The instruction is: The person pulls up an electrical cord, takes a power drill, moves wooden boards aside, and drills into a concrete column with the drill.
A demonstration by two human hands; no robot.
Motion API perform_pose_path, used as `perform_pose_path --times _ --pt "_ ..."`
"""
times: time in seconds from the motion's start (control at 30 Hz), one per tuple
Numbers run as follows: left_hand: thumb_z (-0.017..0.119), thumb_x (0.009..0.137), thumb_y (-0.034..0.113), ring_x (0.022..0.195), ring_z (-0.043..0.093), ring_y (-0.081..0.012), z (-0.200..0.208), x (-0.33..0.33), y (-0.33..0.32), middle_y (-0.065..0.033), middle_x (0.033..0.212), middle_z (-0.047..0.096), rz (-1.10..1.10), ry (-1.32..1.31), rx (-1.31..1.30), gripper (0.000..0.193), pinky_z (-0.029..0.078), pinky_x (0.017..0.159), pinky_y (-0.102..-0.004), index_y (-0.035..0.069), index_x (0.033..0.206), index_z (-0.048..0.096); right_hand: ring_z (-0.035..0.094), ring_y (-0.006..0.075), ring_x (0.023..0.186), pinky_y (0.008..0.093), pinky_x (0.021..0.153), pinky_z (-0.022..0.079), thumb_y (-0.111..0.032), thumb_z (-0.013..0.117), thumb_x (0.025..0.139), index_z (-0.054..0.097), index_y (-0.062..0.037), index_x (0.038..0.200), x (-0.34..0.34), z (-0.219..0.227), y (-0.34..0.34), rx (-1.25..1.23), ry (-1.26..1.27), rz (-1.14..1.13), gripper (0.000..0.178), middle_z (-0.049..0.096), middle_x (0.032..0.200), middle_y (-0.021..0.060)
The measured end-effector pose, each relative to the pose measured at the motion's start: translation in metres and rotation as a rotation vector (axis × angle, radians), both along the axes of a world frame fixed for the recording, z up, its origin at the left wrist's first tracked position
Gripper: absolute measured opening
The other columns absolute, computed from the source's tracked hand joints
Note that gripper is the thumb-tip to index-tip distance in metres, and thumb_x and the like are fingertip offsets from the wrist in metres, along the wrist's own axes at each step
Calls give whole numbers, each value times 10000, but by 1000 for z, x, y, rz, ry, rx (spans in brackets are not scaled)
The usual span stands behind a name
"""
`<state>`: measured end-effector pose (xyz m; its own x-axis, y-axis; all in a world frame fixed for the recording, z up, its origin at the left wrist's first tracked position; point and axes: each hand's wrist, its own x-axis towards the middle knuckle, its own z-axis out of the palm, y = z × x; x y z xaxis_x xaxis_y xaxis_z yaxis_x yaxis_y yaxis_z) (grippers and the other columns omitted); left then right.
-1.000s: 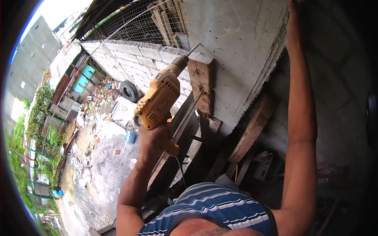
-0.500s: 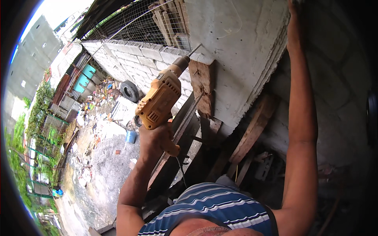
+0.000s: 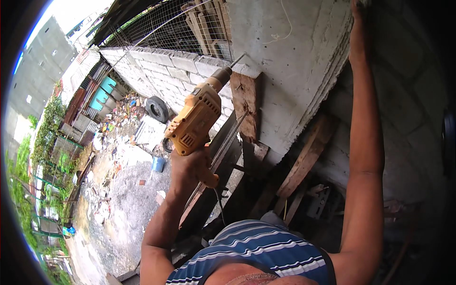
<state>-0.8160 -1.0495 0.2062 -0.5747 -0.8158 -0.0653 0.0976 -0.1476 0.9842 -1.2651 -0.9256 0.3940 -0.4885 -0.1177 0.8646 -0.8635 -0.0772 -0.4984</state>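
Observation:
My left hand (image 3: 189,166) is wrapped around the handle of a yellow-tan corded power drill (image 3: 198,114). Its long thin bit (image 3: 238,60) points up and to the right, with the tip at the grey concrete wall (image 3: 285,57), close to the wall's left edge. Just below the bit, a rough wooden block (image 3: 244,104) sits against the wall, with a metal rod (image 3: 240,121) beside it. My right arm reaches far up along the wall's rough right edge. There my right hand (image 3: 359,28) touches the edge near the top of the view; its fingers are mostly hidden.
A white block wall (image 3: 164,66) topped with wire mesh (image 3: 161,28) runs behind the drill. Down on the left are a tire (image 3: 156,109), a blue bucket (image 3: 158,164), scattered rubbish and a gravel heap (image 3: 137,199). A slanted timber (image 3: 306,159) stands below the concrete wall.
The view has shifted very slightly. My left hand still holds the drill with its bit at the wall, and my right hand stays at the wall's edge.

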Motion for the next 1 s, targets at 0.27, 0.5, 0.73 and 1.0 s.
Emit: perform_pose_path --times 0.27,0.5,0.73,1.0 --pt "689 752 94 562 605 -128 1 2 -4 -61 711 645 -18 6 13 306 481 502 -267 -40 1024 649 285 274 1487 392 1208 222 -475 409 1061 367 -14 1517 -1 -1 -3 -4 -2 3 650 330 1595 144" --pt "691 753 92 565 600 -123 6 2 -3 -58 715 642 -2 -2 3 293 476 503 -265 -45 1008 644 292 275 1484 391 1206 226 -472 411 1061 375 -13 1513 -2 -4 -5 -5 -5 10 646 339 1590 145" --pt "673 765 85 574 601 -122 -2 6 -9 -58 722 643 -24 -50 -27 305 479 510 -265 -43 1040 644 300 276 1481 391 1204 231 -469 412 1061 382 -11 1509 -3 -3 -4 -7 -2 11 641 349 1586 146" --pt "671 779 91 583 613 -131 0 3 -6 -62 747 647 11 -50 -20 327 492 520 -267 -38 1078 645 309 277 1477 390 1203 236 -466 413 1061 391 -9 1504 -4 -3 -3 -6 0 9 636 359 1581 147"
